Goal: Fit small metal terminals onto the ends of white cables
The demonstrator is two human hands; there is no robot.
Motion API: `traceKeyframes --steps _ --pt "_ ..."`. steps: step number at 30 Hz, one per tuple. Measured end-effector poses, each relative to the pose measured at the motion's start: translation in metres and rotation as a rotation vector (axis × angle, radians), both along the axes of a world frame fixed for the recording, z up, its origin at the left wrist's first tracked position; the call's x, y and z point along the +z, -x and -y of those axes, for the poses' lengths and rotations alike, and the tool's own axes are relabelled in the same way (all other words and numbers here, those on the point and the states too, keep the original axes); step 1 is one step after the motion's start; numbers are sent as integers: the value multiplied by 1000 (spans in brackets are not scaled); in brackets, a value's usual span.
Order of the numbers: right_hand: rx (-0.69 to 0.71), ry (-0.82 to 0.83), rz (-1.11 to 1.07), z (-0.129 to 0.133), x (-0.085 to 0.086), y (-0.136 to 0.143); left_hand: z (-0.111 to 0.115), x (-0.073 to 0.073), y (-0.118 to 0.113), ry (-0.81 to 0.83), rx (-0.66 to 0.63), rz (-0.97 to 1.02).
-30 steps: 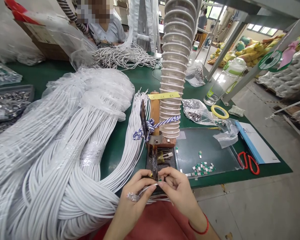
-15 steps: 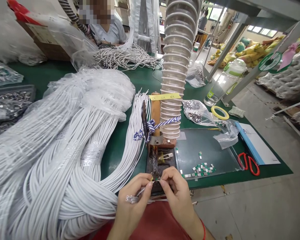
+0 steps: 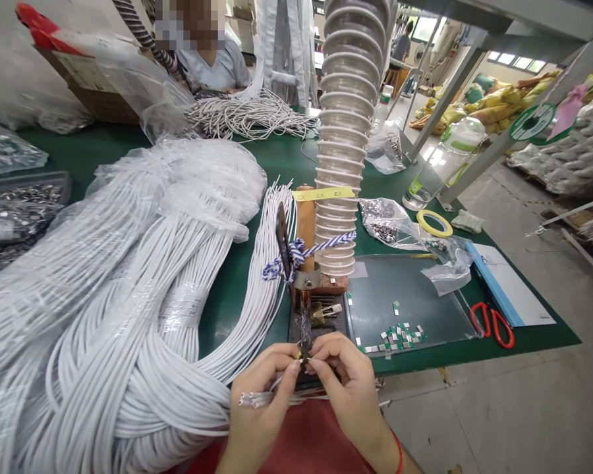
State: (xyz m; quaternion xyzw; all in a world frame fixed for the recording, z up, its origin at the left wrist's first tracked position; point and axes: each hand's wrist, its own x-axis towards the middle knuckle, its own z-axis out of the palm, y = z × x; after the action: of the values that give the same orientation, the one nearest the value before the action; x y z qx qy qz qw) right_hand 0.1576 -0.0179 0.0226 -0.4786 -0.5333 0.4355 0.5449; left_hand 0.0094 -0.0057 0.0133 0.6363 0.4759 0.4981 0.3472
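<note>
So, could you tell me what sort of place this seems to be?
Probably a cable or electronics assembly workshop: thick bundles of white cable lie on the green bench, small circuit boards sit on a dark mat, and a wide ribbed hose hangs over the work spot.

Factory workshop (cable bundles (image 3: 178, 316) everywhere)

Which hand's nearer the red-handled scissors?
Right. The right hand is to the left of the scissors, not touching them; the left hand is farther left, on the far side of the right.
</note>
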Motion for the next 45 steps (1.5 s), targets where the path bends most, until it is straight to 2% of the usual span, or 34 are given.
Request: traceKeyframes --steps 7,14,22,29,38,45 --pt "2 55 27 4 -6 -5 5 -7 6 90 12 -9" --pt "66 121 166 13 -1 -12 13 1 13 64 10 -54" --pt "222 141 209 23 10 -18 34 -2 17 160 -216 -22" --pt "296 231 75 34 14 -32 45 1 9 183 -344 4" --pt "342 251 -65 46 17 -38 56 9 2 133 -394 -3" --pt "347 158 81 65 22 -42 70 15 0 102 -442 -55"
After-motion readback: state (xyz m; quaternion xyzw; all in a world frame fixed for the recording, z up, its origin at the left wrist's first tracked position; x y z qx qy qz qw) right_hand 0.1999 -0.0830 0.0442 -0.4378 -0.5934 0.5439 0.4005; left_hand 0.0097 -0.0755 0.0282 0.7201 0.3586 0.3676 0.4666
